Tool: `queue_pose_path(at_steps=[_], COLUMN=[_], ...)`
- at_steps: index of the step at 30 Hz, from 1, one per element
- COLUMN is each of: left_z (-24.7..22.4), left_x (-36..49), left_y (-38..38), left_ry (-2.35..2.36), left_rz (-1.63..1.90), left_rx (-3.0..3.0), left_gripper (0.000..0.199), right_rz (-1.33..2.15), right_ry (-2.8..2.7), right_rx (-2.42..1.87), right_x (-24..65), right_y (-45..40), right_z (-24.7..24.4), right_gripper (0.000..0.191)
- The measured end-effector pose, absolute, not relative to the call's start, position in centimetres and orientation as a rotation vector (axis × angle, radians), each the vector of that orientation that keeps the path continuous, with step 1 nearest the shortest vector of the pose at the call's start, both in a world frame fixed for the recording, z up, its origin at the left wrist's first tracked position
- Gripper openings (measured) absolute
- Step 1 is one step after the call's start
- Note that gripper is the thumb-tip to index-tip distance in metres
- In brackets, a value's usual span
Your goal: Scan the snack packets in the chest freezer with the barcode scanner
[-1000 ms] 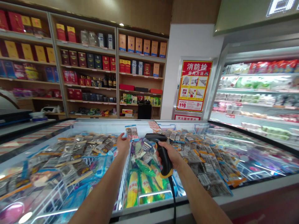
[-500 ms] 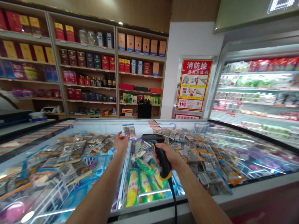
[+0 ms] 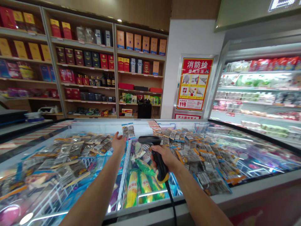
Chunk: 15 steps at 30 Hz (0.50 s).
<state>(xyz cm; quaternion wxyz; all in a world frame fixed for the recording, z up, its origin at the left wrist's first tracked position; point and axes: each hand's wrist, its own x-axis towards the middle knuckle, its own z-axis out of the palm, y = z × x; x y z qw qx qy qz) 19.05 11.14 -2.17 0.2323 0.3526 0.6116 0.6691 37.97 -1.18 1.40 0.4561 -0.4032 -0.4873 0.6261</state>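
Observation:
My right hand (image 3: 164, 157) is wrapped round the grip of a black and yellow barcode scanner (image 3: 160, 163), whose head points left and whose cable hangs down over the freezer's front edge. My left hand (image 3: 119, 142) reaches forward, fingers partly curled, at the left edge of a small clear packet (image 3: 128, 130) with a blue strip; the exact finger contact is too small to make out. The scanner's head is just right of this packet. Below both hands, yellow and green corn-printed packages (image 3: 132, 189) lie in a white wire basket (image 3: 122, 179) inside the freezer.
Many small packets lie on the freezer's glass to the left (image 3: 70, 150) and right (image 3: 207, 157). Behind stand shelves of boxes and bottles (image 3: 87, 67), a red and yellow poster (image 3: 195, 84) on the wall, and a lit refrigerated display (image 3: 261, 91) at the right.
Both hands have shifted slightly left in view, together with the scanner and the small packet. The surroundings have also moved a little left in the picture.

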Motion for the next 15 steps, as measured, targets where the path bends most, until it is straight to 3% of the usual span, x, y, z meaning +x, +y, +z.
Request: queue_pose_path(at_steps=[5,15], left_z=[-1.62,-1.55], left_x=[19.19,19.05], left_y=[10.8,11.03], left_ry=[1.46,1.312], left_rz=[1.865,1.873], left_rx=[0.771,0.793], left_gripper=[0.073,0.065], right_rz=[1.599,1.586], right_ry=[-1.152,-1.147], right_rx=[-0.963,-0.986], right_x=[37.96,37.89], right_y=[-1.13,-1.04], right_z=[1.54,1.42], right_gripper=[0.021,0.026])
